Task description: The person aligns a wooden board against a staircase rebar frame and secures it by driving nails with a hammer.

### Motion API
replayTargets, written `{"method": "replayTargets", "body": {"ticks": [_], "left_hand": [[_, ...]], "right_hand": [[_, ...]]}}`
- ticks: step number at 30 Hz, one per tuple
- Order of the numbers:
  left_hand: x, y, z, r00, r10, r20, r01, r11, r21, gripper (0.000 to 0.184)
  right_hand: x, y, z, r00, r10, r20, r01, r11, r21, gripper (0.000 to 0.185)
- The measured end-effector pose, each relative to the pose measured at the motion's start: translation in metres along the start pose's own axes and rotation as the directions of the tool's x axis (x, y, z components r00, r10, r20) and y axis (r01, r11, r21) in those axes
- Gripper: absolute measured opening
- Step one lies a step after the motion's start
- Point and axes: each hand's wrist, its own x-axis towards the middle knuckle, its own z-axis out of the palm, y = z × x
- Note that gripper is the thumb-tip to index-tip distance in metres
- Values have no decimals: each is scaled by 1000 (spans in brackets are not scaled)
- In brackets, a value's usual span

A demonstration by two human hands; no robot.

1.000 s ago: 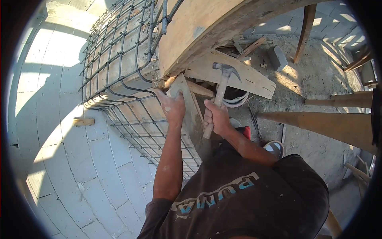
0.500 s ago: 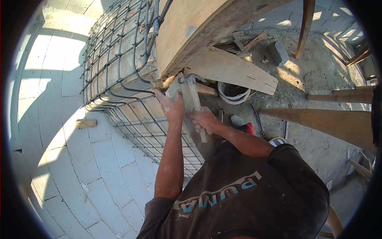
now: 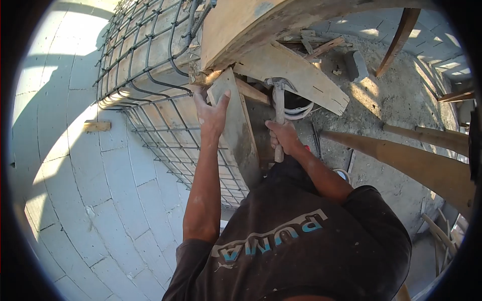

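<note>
- Currently, the hammer [image 3: 279,108] is near the centre of the frame, handle roughly upright in view, its claw head toward the top.
- Your right hand [image 3: 284,136] is wrapped around the lower handle; the butt end shows below your fist.
- Your left hand [image 3: 211,118], left of centre, is apart from the right. Thumb and fingers are spread, thumb over the upper end of a wooden board [image 3: 240,133]; cannot tell whether they clamp it.
- The hammer head overlaps a white bucket [image 3: 303,111] in view; contact cannot be told.
- Above the bucket, a plywood piece [image 3: 301,78] slants down to the right.
- At upper centre, a curved wooden form [image 3: 236,32] arches over your left hand.
- A rebar grid [image 3: 131,72] fills the upper left and runs down beside your left forearm.
- At far left, pale block masonry [image 3: 118,200], partly sunlit, with a small wood offcut [image 3: 97,126] against it.
- At upper right, a grey block [image 3: 357,66] sits on the dusty ground [image 3: 366,115].
</note>
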Motion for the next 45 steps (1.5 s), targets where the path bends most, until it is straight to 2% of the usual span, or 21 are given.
{"method": "replayTargets", "body": {"ticks": [1, 4, 6, 8, 10, 11, 13, 15, 16, 18, 21, 22, 23, 26, 27, 29, 32, 36, 39, 43, 45], "left_hand": [[-9, -17, -4, 998, -12, 68, 26, 976, -216, 88], [-59, -44, -35, 939, -313, 145, 343, 887, -308, 81], [-109, -84, -50, 842, -523, 133, 540, 811, -224, 80], [-179, -142, -63, 649, -753, 109, 759, 630, -164, 82], [-274, -194, -78, 416, -905, 88, 908, 419, 20, 78], [-329, -219, -85, 214, -974, 78, 973, 220, 77, 76], [-412, -200, -89, -102, -994, 23, 977, -96, 190, 76], [-484, -187, -81, -262, -962, 76, 954, -246, 173, 68], [-530, -198, -75, -36, -982, 185, 955, 21, 297, 64], [-571, -183, -50, 253, -927, 278, 898, 332, 289, 60], [-573, -145, -8, 454, -863, 222, 871, 483, 96, 55], [-571, -136, 0, 462, -868, 179, 874, 480, 73, 54], [-567, -129, 5, 461, -877, 136, 880, 471, 51, 53], [-547, -113, 5, 337, -942, 8, 942, 337, -16, 52], [-538, -110, 3, 288, -957, 24, 951, 283, -126, 52], [-531, -106, 7, 206, -976, 74, 926, 170, -338, 52], [-575, -122, 22, 281, -942, 180, 929, 220, -297, 50], [-675, -159, 39, 236, -968, 85, 809, 148, -569, 46], [-721, -150, 10, 113, -991, -73, 743, 133, -656, 42], [-833, -164, 12, -68, -998, 5, 586, -44, -809, 36], [-878, -153, 27, -170, -985, 14, 527, -103, -844, 31]], "right_hand": [[-2, 4, -25, 997, 37, -64, -44, 993, -112, 25], [-6, 5, -90, 919, 134, -372, -283, 881, -380, 29], [0, 35, -156, 860, 160, -484, -421, 758, -499, 29], [5, 73, -226, 758, 246, -604, -618, 567, -545, 22], [-17, 78, -256, 718, 352, -600, -673, 572, -470, 19], [-27, 80, -268, 696, 400, -595, -698, 571, -432, 18], [-36, 99, -303, 646, 454, -614, -754, 505, -419, 18], [-46, 102, -309, 641, 455, -618, -760, 487, -430, 21], [-47, 102, -312, 663, 476, -578, -747, 472, -468, 21], [-43, 105, -319, 700, 519, -490, -711, 447, -542, 20], [-18, 107, -302, 704, 515, -489, -673, 261, -693, 24], [-9, 111, -291, 720, 500, -482, -638, 203, -742, 25], [-2, 108, -271, 702, 508, -499, -638, 136, -758, 33], [10, 100, -193, 629, 566, -533, -703, 122, -701, 30], [30, 120, -219, 530, 734, -425, -764, 195, -615, 20], [20, 118, -171, 536, 774, -337, -742, 243, -624, 20], [-4, 151, -123, 565, 763, -314, -711, 257, -654, 19], [-62, 212, -77, 597, 745, -299, -713, 322, -622, 17], [-74, 258, -60, 551, 784, -285, -744, 308, -593, 17], [-73, 306, -27, 494, 840, -223, -799, 338, -498, 19], [-70, 321, -36, 546, 801, -245, -744, 329, -581, 18]]}}
